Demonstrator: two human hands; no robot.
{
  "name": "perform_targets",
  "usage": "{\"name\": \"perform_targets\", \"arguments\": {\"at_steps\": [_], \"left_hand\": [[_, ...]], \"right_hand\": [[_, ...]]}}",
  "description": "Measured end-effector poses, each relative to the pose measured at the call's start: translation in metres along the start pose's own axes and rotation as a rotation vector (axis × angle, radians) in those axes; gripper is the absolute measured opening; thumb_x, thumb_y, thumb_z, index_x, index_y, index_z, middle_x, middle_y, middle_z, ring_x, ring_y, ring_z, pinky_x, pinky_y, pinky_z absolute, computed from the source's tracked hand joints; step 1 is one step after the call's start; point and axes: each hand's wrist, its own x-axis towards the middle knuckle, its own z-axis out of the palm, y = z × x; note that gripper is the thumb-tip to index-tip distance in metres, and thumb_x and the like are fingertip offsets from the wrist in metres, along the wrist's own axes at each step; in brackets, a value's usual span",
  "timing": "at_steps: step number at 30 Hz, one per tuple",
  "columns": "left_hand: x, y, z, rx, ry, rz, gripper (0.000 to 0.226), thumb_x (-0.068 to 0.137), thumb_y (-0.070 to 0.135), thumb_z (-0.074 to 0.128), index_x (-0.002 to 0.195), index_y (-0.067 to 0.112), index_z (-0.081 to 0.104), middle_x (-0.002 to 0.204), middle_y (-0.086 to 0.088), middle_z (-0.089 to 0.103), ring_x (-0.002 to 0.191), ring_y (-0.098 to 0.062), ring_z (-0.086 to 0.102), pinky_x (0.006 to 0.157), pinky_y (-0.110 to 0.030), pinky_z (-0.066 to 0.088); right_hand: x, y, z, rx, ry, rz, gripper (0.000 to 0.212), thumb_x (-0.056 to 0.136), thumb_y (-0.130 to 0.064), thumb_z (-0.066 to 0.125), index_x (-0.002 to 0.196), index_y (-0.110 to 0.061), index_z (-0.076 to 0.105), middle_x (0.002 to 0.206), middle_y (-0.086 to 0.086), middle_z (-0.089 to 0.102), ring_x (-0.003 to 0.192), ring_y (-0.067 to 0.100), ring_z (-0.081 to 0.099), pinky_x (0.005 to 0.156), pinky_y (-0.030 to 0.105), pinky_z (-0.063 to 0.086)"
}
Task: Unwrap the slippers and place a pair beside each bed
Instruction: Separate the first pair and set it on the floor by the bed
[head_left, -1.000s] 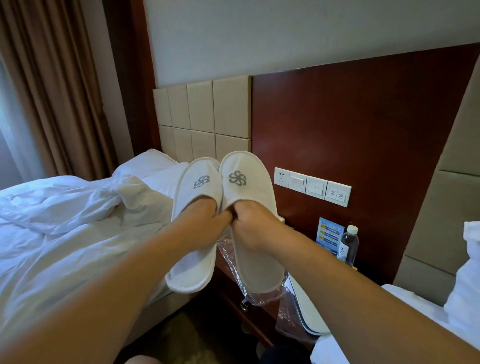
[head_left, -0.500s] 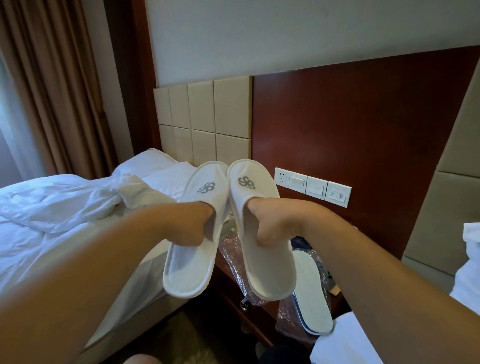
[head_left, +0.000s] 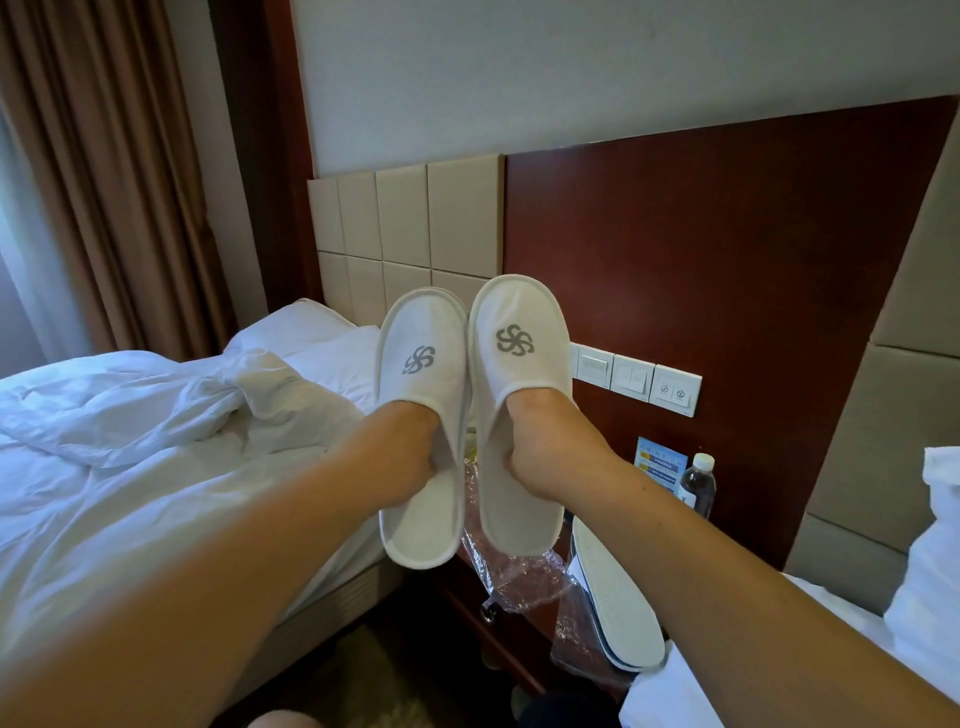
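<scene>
1. Your fingers are tucked out of sight inside the slippers: left hand (head_left: 410, 447) in the left slipper (head_left: 423, 364), right hand (head_left: 540, 441) in the right slipper (head_left: 519, 353), with the thumbs clamped at the openings.
2. Both arms reach forward and hold the pair aloft, beside the bed (head_left: 130, 467) and above the bench (head_left: 493, 613).
3. The toes point up, the long axes are near upright, and the inner edges touch.
4. Both are white with grey swirl logos.

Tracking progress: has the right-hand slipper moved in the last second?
Yes: up and rightward; the slipper now covers the left end of the wall switches.

The left slipper (head_left: 422, 364) and right slipper (head_left: 517, 338), white with grey swirl logos, are pointing toes-up, side by side; a third slipper (head_left: 618, 597) is lying sole-up.
</scene>
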Motion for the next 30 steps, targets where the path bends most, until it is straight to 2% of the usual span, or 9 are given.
{"name": "perform_targets", "arguments": {"at_steps": [6, 9, 11, 14, 18, 20, 23, 26, 30], "left_hand": [[-0.001, 0.007, -0.005, -0.103, 0.004, -0.064, 0.029, 0.099, 0.022, 0.056, 0.123, 0.005, 0.055, 0.103, -0.003, 0.054, 0.1, -0.025, 0.059, 0.077, -0.024, 0.042], [0.0, 0.01, -0.008, -0.126, -0.008, -0.076, 0.031, 0.099, 0.023, 0.057, 0.124, 0.004, 0.054, 0.112, -0.008, 0.06, 0.106, -0.028, 0.06, 0.083, -0.027, 0.046], [-0.001, 0.014, -0.009, -0.096, -0.037, -0.092, 0.028, 0.1, 0.024, 0.056, 0.12, 0.005, 0.055, 0.117, -0.01, 0.063, 0.107, -0.027, 0.062, 0.087, -0.029, 0.048], [-0.003, 0.015, -0.005, -0.08, 0.091, -0.038, 0.01, 0.096, 0.02, 0.058, 0.095, 0.011, 0.053, 0.093, -0.006, 0.06, 0.084, -0.022, 0.057, 0.071, -0.028, 0.044], [-0.005, 0.019, 0.004, -0.116, 0.144, -0.003, 0.013, 0.093, 0.019, 0.06, 0.087, 0.013, 0.05, 0.08, -0.002, 0.05, 0.075, -0.02, 0.05, 0.067, -0.028, 0.04], [-0.005, 0.021, 0.007, -0.131, 0.16, 0.021, 0.013, 0.091, 0.016, 0.06, 0.083, 0.015, 0.049, 0.073, 0.001, 0.046, 0.073, -0.02, 0.049, 0.066, -0.028, 0.039], [-0.004, 0.021, 0.009, -0.131, 0.177, 0.031, 0.024, 0.087, 0.01, 0.057, 0.071, 0.019, 0.042, 0.065, 0.007, 0.037, 0.066, -0.017, 0.046, 0.061, -0.026, 0.036], [-0.002, 0.019, 0.008, -0.126, 0.19, 0.04, 0.035, 0.088, 0.013, 0.058, 0.065, 0.024, 0.034, 0.064, 0.009, 0.037, 0.055, -0.009, 0.036, 0.051, -0.021, 0.028], [0.001, 0.016, 0.01, -0.147, 0.197, 0.05, 0.038, 0.088, 0.014, 0.059, 0.064, 0.027, 0.033, 0.063, 0.009, 0.038, 0.053, -0.007, 0.037, 0.049, -0.019, 0.028]], "right_hand": [[0.01, 0.003, -0.004, 0.041, -0.057, 0.137, 0.02, 0.09, -0.025, 0.063, 0.099, -0.017, 0.047, 0.128, 0.007, 0.049, 0.107, 0.025, 0.049, 0.092, 0.029, 0.038], [0.007, 0.003, 0.0, 0.026, -0.11, 0.068, 0.025, 0.094, -0.027, 0.057, 0.114, -0.017, 0.046, 0.138, 0.008, 0.042, 0.124, 0.025, 0.042, 0.104, 0.027, 0.031], [0.003, 0.004, 0.005, -0.002, 0.002, -0.058, 0.034, 0.093, -0.027, 0.056, 0.123, -0.015, 0.042, 0.139, 0.01, 0.04, 0.13, 0.026, 0.039, 0.108, 0.027, 0.028], [-0.009, 0.008, 0.01, 0.082, 0.157, -0.224, 0.047, 0.088, -0.02, 0.058, 0.132, -0.013, 0.041, 0.136, 0.012, 0.044, 0.128, 0.031, 0.042, 0.104, 0.032, 0.034], [-0.015, 0.007, 0.014, 0.287, 0.307, -0.392, 0.033, 0.075, -0.03, 0.07, 0.099, -0.014, 0.055, 0.098, 0.001, 0.058, 0.095, 0.024, 0.057, 0.081, 0.033, 0.049], [-0.016, 0.003, 0.017, 0.382, 0.386, -0.421, 0.039, 0.072, -0.041, 0.07, 0.093, -0.01, 0.059, 0.086, 0.003, 0.062, 0.079, 0.019, 0.06, 0.073, 0.038, 0.054], [-0.015, 0.001, 0.025, 0.386, 0.481, -0.468, 0.051, 0.074, -0.056, 0.063, 0.095, -0.01, 0.062, 0.084, 0.005, 0.065, 0.077, 0.02, 0.062, 0.072, 0.042, 0.055], [-0.012, 0.005, 0.029, 0.346, 0.548, -0.491, 0.055, 0.076, -0.058, 0.063, 0.097, -0.008, 0.063, 0.085, 0.005, 0.065, 0.079, 0.023, 0.061, 0.073, 0.04, 0.053], [-0.007, 0.008, 0.031, 0.276, 0.575, -0.472, 0.045, 0.076, -0.056, 0.067, 0.083, -0.012, 0.06, 0.07, -0.003, 0.055, 0.068, 0.02, 0.055, 0.06, 0.027, 0.041]]}}
